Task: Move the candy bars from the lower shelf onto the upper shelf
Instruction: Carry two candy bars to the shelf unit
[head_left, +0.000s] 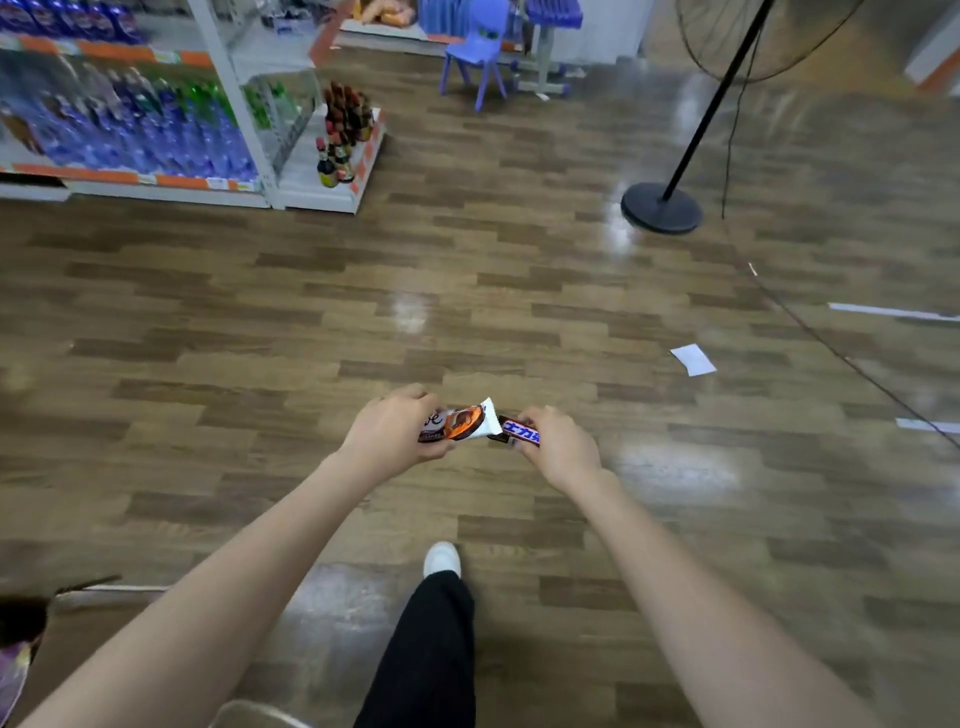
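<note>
My leg (426, 649) and white shoe (441, 558) stand on the wood floor (260, 312). My left hand (392, 436) grips a white bar (462, 423); my right hand (558, 444) grips a brown bar (519, 432), ends nearly touching, well apart from the shelves (228, 104).

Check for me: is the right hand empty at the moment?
No. The right hand is closed on a brown candy bar with a blue label, while the left hand grips a white-wrapped bar.

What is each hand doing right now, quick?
Left hand: closed, holding the white and brown wrapped candy bar with the orange swirl.
Right hand: closed, holding the brown wrapped candy bar with the blue lettering.
</note>
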